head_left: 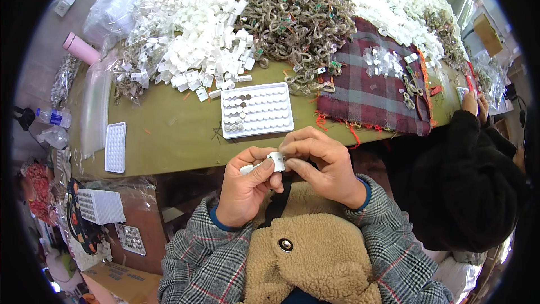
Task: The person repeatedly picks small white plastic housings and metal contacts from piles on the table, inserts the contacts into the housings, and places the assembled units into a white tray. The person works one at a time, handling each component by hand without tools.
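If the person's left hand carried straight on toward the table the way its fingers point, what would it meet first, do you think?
Probably the white compartment tray: the left hand, holding a small white part, points up toward it, though depth is unclear.

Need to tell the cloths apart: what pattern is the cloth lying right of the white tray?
Dark red and grey plaid cloth, with frayed orange-red edges; clearest in the head view.

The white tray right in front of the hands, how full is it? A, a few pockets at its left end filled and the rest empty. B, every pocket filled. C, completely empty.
A: the white tray shows darker filled pockets only at its left end, while the remaining rows look plain white.
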Demonstrator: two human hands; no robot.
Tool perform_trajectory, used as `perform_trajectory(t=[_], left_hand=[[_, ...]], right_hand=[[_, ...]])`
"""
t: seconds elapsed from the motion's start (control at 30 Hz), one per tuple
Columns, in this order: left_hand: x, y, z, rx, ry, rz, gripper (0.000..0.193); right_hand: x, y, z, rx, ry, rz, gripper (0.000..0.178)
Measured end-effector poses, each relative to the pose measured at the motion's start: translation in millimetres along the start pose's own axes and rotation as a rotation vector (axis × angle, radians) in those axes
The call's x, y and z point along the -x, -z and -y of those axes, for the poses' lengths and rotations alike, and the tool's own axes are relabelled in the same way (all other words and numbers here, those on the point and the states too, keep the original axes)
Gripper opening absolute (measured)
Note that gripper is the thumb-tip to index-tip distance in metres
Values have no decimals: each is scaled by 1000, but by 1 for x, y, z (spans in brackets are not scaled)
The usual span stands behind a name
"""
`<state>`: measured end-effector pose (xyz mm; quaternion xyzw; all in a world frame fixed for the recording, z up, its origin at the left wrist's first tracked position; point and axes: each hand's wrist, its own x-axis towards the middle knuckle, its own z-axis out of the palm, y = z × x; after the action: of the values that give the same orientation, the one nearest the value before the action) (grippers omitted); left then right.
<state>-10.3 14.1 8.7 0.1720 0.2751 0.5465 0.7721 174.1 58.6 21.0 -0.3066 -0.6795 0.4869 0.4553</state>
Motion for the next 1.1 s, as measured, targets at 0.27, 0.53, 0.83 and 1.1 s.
perform_trajectory(t=[0.27,0.53,0.83,1.1], left_hand=[[7,8,-8,14,-16,22,19],[15,26,-15,21,-63,-92,18],[7,45,-50,278,-34,31,33],[6,54,-60,174,73,-73,16]], right_hand=[[-11,-13,12,29,-58,76,7],[-21,-44,6,202,32,87,13],[-141,-16,-28,805,42,152,16],[-158,-23,-58,879,35,103,12]])
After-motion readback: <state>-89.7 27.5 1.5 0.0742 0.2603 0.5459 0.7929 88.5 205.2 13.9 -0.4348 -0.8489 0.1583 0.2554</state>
